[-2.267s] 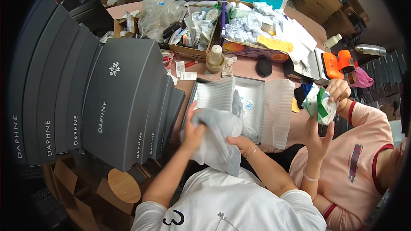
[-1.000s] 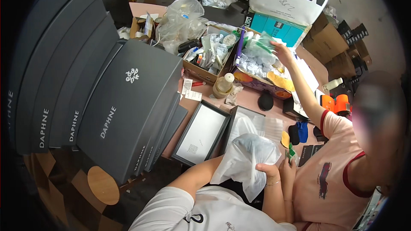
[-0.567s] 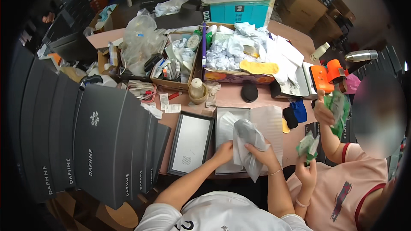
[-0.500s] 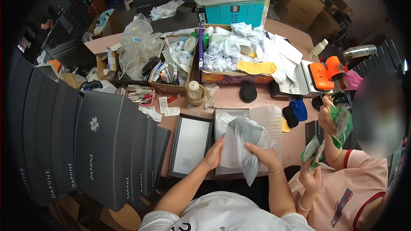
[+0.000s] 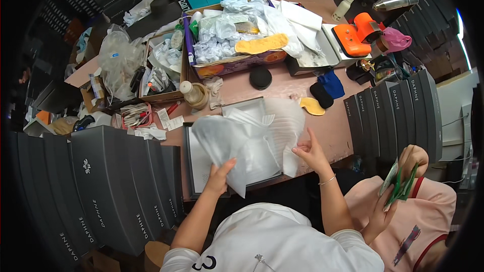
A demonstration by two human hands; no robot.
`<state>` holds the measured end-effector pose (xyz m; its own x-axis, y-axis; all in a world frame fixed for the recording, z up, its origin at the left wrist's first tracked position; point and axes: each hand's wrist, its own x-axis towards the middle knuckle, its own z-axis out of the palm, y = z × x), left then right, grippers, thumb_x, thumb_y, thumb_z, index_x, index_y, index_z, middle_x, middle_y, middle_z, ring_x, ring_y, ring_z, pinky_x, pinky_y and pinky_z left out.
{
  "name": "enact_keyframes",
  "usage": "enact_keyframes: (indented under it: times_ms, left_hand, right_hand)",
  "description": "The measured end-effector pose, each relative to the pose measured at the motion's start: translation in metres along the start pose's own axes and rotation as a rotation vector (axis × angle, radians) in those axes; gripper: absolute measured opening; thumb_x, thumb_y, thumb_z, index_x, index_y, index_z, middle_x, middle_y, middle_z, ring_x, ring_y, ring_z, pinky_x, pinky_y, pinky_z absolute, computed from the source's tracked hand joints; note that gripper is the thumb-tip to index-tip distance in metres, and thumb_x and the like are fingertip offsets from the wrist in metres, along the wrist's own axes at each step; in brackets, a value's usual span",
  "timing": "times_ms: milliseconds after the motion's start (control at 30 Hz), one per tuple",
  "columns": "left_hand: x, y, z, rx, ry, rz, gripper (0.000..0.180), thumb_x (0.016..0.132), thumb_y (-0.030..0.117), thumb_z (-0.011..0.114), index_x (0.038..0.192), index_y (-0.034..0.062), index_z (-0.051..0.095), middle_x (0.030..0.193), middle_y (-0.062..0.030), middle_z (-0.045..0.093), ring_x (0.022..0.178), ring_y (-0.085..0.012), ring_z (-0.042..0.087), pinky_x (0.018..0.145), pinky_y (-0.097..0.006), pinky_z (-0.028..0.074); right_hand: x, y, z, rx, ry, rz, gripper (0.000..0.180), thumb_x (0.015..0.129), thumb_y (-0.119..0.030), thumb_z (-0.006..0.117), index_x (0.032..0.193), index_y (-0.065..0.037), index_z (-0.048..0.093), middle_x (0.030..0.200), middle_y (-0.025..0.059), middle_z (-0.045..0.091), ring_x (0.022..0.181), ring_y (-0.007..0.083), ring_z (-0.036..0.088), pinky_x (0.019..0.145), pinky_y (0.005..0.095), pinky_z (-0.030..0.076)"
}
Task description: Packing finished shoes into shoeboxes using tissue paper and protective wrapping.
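Note:
My left hand point(image 5: 218, 178) grips the lower edge of a translucent plastic bag point(image 5: 216, 138). What the bag contains, if anything, is unclear. It slants over an open grey shoebox point(image 5: 243, 107) and its lid point(image 5: 190, 158). White tissue paper point(image 5: 259, 153) lies in the box, and a ribbed white foam sheet point(image 5: 286, 121) drapes over its right side. At that sheet's near right edge is my right hand point(image 5: 314, 155), fingers apart, holding nothing; whether the fingertips touch the sheet I cannot tell.
Stacked grey shoeboxes flank me at left point(image 5: 108, 186) and right point(image 5: 398, 121). Behind the work stand a carton of crumpled paper point(image 5: 232, 68), a pale bottle point(image 5: 187, 90), a black round pad point(image 5: 260, 77) and an orange device point(image 5: 351, 40). A co-worker's hands point(image 5: 398, 186) hold green packets at right.
My right hand has let go of the bag and moved to the foam sheet's edge. My left hand has taken the bag leftward. The view has turned right; the co-worker's hands have come together.

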<state>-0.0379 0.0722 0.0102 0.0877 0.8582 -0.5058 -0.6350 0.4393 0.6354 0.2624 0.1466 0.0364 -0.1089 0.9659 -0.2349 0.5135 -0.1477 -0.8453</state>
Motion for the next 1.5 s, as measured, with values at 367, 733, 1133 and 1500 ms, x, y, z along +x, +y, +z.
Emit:
enact_keyframes:
  times_ms: [367, 733, 1133, 1500]
  left_hand:
    - [0.148, -0.111, 0.036, 0.298, 0.245, -0.098, 0.062, 0.085, 0.03, 0.062, 0.133, -0.003, 0.041, 0.129, -0.0177, 0.051, 0.116, -0.0282, 0.05, 0.096, -0.034, 0.039]
    - [0.072, -0.084, 0.036, 0.558, 0.149, 0.272, 0.052, 0.091, 0.026, 0.055, 0.131, -0.0035, 0.042, 0.132, -0.0204, 0.046, 0.119, -0.0348, 0.047, 0.095, -0.04, 0.04]
    - [0.005, -0.099, -0.095, 1.343, 0.265, 0.151, 0.03, 0.081, 0.02, 0.064, 0.097, -0.0021, 0.049, 0.07, -0.0213, 0.057, 0.071, -0.0413, 0.059, 0.065, -0.047, 0.046]
    - [-0.14, 0.038, 0.001, 0.644, 0.029, 0.452, 0.033, 0.091, 0.023, 0.061, 0.108, -0.0043, 0.056, 0.093, -0.0048, 0.063, 0.085, -0.0091, 0.056, 0.075, -0.023, 0.046]
  right_hand:
    - [-0.02, -0.026, -0.003, 0.088, -0.13, -0.12, 0.021, 0.088, -0.008, 0.06, 0.106, 0.003, 0.063, 0.095, 0.0047, 0.065, 0.079, 0.0098, 0.06, 0.067, 0.0269, 0.049]
    - [0.017, 0.041, 0.033, 0.106, 0.142, -0.128, 0.057, 0.09, -0.03, 0.058, 0.135, 0.0, 0.041, 0.133, 0.0181, 0.044, 0.116, 0.0277, 0.047, 0.097, 0.0391, 0.04]
    - [-0.006, 0.005, 0.083, -0.364, -0.207, -0.625, 0.064, 0.084, -0.041, 0.06, 0.139, -0.016, 0.039, 0.147, 0.0207, 0.026, 0.136, 0.0394, 0.024, 0.105, 0.0663, 0.009]
    - [0.004, -0.028, 0.093, -0.242, -0.262, -0.293, 0.066, 0.092, -0.047, 0.05, 0.144, -0.014, 0.03, 0.147, 0.0203, 0.029, 0.138, 0.0354, 0.024, 0.11, 0.0524, 0.015]
